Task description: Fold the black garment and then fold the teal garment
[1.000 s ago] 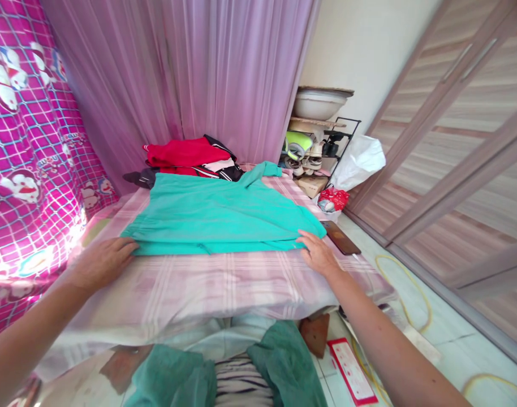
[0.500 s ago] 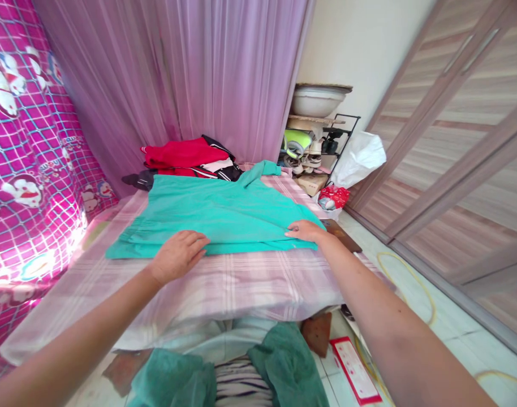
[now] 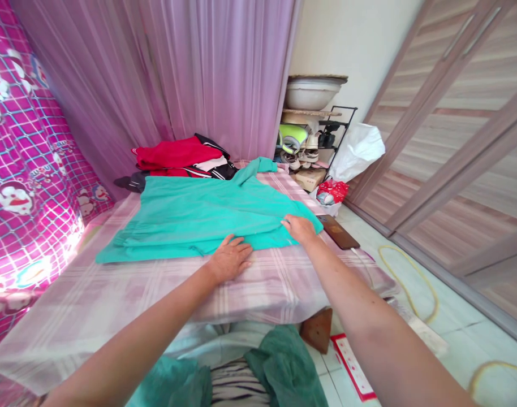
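A teal-green shirt (image 3: 186,209) lies spread sideways on the plaid cloth, one sleeve pointing to the far right. Along its near side the fabric runs in folds and wrinkles. My left hand (image 3: 231,259) rests flat on the near edge, fingers stretched out and apart, partly on the shirt and partly on the plaid cloth. To its right, my right hand (image 3: 301,228) has its thumb and fingers pinched on the fabric near the shirt's right end.
A plaid cloth (image 3: 156,294) covers the low table. Red and black clothes (image 3: 177,155) are piled behind the shirt. A dark flat device (image 3: 340,233) with a cable lies at the right edge. Beyond are a shoe rack (image 3: 343,127) and a wardrobe (image 3: 449,113).
My left hand has slid right along the shirt's near edge, closer to my right hand. The right hand stays at the right end of the fabric. The view has shifted slightly.
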Demonstrator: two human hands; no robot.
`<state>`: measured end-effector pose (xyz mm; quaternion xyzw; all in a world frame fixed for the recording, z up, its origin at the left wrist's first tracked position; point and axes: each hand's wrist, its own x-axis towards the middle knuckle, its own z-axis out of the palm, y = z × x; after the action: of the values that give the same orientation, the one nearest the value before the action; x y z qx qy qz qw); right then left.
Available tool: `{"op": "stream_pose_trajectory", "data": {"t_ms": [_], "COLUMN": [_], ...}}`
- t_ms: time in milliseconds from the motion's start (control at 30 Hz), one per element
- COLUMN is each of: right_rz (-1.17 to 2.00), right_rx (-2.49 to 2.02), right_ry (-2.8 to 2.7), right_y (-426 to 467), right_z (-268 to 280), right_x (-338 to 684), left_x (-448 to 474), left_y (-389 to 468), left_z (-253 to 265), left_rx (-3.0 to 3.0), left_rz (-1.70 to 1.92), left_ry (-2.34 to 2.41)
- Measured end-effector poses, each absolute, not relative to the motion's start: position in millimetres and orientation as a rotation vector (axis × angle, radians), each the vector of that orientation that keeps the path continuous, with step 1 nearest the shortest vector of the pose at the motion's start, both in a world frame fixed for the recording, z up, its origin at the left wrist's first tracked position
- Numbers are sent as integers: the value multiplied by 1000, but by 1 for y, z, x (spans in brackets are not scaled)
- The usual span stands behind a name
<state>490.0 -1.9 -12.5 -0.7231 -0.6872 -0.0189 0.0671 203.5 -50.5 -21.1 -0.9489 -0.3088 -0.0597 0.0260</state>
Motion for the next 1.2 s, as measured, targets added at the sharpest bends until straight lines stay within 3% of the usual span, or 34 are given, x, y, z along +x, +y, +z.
{"op": "stream_pose_trajectory", "data": {"t_ms": [300,600,833,1200], "right_rz": [-111,-90,-184,-166], "right_rx": [-2165,-2131,-1739,-2295], "right_ry": [-2066,-1962,-2058,-1730], "right_y": [-3,-3,-30,-49], "right_z": [-19,-8,-19,-12], "right_x": [486,501,514,511], "left_x": [233,294,293,253], "left_y": [-48,-45,-46,-46], "left_z": [-3,-43,-51,-54], "left_rx": [-2957,-3068,-3050,-2978], "left_rz": [-307,-181,-206,-303], "left_ry": [-937,-1045,-1065,-1149]}}
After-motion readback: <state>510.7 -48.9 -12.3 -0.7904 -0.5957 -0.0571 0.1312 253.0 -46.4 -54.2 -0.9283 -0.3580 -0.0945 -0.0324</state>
